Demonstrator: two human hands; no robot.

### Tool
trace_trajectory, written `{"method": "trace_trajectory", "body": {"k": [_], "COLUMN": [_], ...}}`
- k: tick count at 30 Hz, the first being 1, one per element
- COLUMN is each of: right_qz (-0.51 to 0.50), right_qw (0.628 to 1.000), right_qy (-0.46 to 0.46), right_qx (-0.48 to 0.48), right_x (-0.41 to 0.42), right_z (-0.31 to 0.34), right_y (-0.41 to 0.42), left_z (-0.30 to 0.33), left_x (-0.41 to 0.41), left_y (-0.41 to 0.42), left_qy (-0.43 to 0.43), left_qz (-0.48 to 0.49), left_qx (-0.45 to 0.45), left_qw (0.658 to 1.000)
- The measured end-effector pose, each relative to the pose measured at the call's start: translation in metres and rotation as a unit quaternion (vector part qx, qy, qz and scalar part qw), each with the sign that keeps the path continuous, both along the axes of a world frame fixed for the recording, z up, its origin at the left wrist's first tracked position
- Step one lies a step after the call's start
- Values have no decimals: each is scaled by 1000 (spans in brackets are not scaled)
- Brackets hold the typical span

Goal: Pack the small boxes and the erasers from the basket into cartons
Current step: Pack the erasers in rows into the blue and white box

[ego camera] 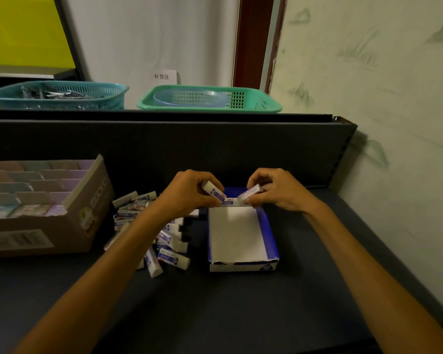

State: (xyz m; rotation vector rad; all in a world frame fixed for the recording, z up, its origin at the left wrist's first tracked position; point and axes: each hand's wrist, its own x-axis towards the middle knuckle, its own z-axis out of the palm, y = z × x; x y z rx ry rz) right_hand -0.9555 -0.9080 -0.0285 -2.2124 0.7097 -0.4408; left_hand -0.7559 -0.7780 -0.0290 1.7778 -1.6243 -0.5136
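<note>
While each hand pinches one eraser, the left hand (pixel 187 194) and right hand (pixel 276 191) hover at the far end of the blue carton (pixel 267 227); both erasers tilt inward, directly above its back row.

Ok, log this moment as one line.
left hand: holds eraser | right hand: holds second eraser | both over blue carton far end | pile left of it
</note>
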Motion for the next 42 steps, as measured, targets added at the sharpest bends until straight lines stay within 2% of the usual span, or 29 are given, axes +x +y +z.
{"method": "trace_trajectory", "body": {"k": [13, 24, 32, 38, 42], "right_qz": [32, 31, 0, -10, -14], "right_qw": [998, 999, 997, 990, 984], "right_qy": [17, -8, 16, 55, 81], "right_qx": [-50, 4, -74, -131, -157], "right_x": [-5, -9, -9, -5, -2], "right_z": [-9, -10, -10, -9, -8], "right_y": [-18, -23, -24, -21, -18], "left_z": [-4, -11, -16, -23, -29], "left_x": [-4, -3, -2, -10, -11], "left_y": [-9, -17, -30, -42, -46], "left_qy": [-57, -110, -149, -146, -186], "left_qz": [-1, 1, -9, -31, -25], "left_qx": [-41, -36, -30, -5, 22], "left_qw": [998, 993, 988, 989, 982]}}
